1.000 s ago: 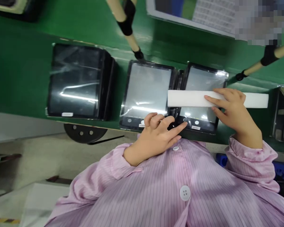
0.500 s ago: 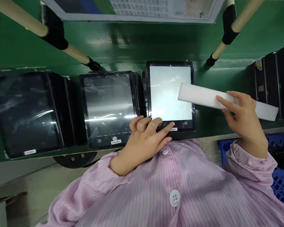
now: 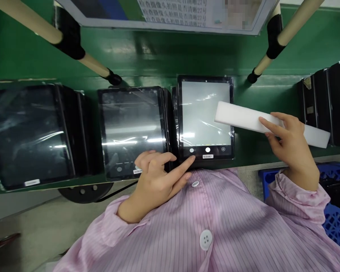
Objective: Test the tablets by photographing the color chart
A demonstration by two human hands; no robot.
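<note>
A lit tablet lies in the middle at the bench's front edge, a pale picture and round camera buttons on its screen. My left hand is at its lower left corner, index finger stretched out, the other fingers loosely bent, holding nothing. My right hand grips a long white foam block, whose left end hangs over the lit tablet's right edge. Left of the lit tablet, a second tablet with a dim screen lies on a stack, its lower right corner partly hidden by my left hand.
Another dark tablet tops a stack at the far left. Dark devices stand at the right. Pale pipes with black joints rise from the green bench beside a printed sheet. Blue plastic crates are at lower right.
My left hand has drawn back down and left from the lit tablet's buttons. The tablet's picture has turned greyer. My right hand keeps its grip on the foam block.
</note>
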